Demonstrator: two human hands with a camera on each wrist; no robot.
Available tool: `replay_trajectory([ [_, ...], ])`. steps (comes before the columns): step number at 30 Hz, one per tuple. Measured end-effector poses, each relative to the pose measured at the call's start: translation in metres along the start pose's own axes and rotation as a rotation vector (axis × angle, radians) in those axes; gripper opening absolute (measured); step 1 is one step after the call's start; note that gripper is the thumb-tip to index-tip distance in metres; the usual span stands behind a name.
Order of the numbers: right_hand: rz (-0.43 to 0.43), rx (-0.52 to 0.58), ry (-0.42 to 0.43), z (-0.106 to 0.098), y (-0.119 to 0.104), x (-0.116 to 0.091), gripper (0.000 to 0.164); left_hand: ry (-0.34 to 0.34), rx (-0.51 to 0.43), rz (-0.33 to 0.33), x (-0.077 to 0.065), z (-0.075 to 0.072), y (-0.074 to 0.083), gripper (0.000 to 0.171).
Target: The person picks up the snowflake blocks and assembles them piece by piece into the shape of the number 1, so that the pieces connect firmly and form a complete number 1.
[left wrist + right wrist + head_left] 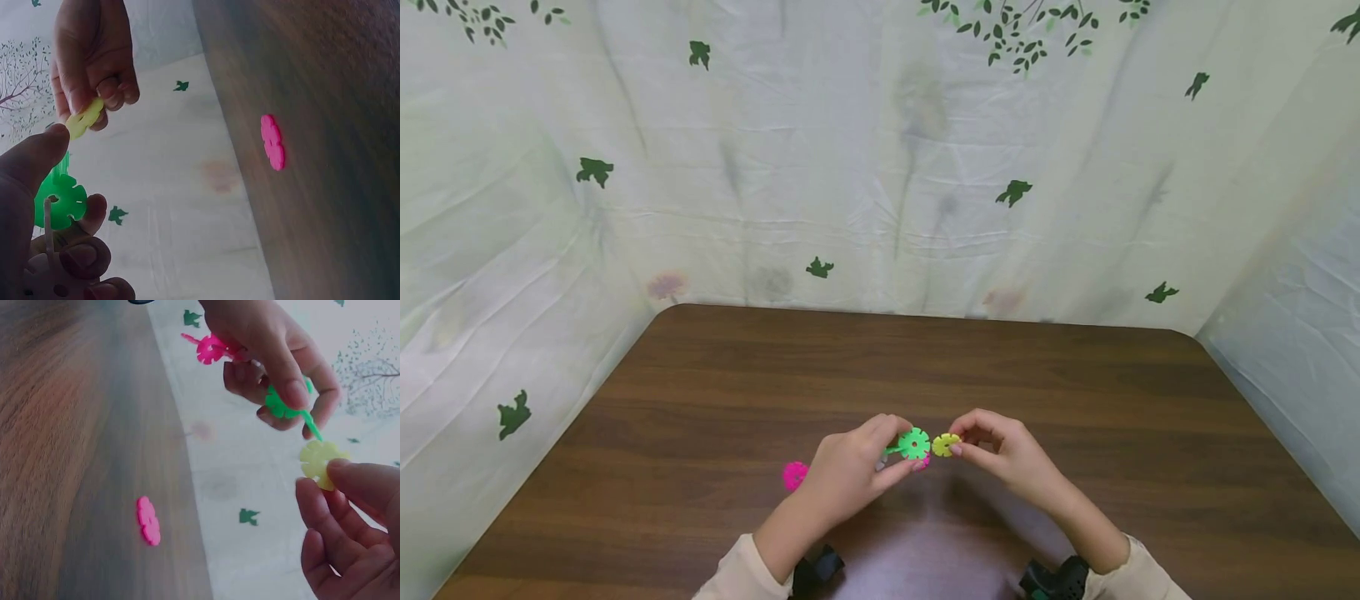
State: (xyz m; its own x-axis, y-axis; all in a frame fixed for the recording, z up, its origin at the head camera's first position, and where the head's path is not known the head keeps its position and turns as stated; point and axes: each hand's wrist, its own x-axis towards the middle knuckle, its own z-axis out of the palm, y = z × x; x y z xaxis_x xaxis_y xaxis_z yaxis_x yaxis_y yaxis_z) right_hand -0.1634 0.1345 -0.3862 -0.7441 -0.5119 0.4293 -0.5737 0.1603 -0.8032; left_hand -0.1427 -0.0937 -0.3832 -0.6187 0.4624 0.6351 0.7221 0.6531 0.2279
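Note:
My left hand grips a chain of plastic snowflake discs between thumb and fingers. A green disc is at the chain's right end, joined to more green; a whitish disc adjoins it in the left wrist view. Pink discs stick out past the hand's other side. In my right hand, thumb and fingertips pinch a yellow snowflake disc. Its edge is very close to the green discs; whether they touch I cannot tell. My left palm hides part of the chain.
A loose pink disc lies flat on the brown wooden table, mostly covered by the left hand and chain in the head view. A pale curtain with green leaf and bird prints hangs behind the table and along its sides.

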Motion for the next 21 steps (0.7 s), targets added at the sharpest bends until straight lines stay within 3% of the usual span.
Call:
replay_trajectory([
  [4,-0.081,-0.009,0.036,0.001,0.000,0.001,0.018,-0.018,-0.015,0.007,-0.001,0.002,0.002,0.031],
  [8,-0.164,-0.093,0.056,0.001,-0.003,0.001,0.025,-0.014,-0.029,0.013,-0.001,0.003,0.002,0.031],
  [14,-0.254,-0.163,0.051,0.001,-0.009,0.002,0.018,-0.021,-0.068,0.034,-0.001,0.004,0.004,0.030],
  [21,-0.370,-0.178,0.051,0.004,-0.008,0.002,0.012,0.018,-0.039,0.094,-0.003,0.007,0.005,0.030],
])
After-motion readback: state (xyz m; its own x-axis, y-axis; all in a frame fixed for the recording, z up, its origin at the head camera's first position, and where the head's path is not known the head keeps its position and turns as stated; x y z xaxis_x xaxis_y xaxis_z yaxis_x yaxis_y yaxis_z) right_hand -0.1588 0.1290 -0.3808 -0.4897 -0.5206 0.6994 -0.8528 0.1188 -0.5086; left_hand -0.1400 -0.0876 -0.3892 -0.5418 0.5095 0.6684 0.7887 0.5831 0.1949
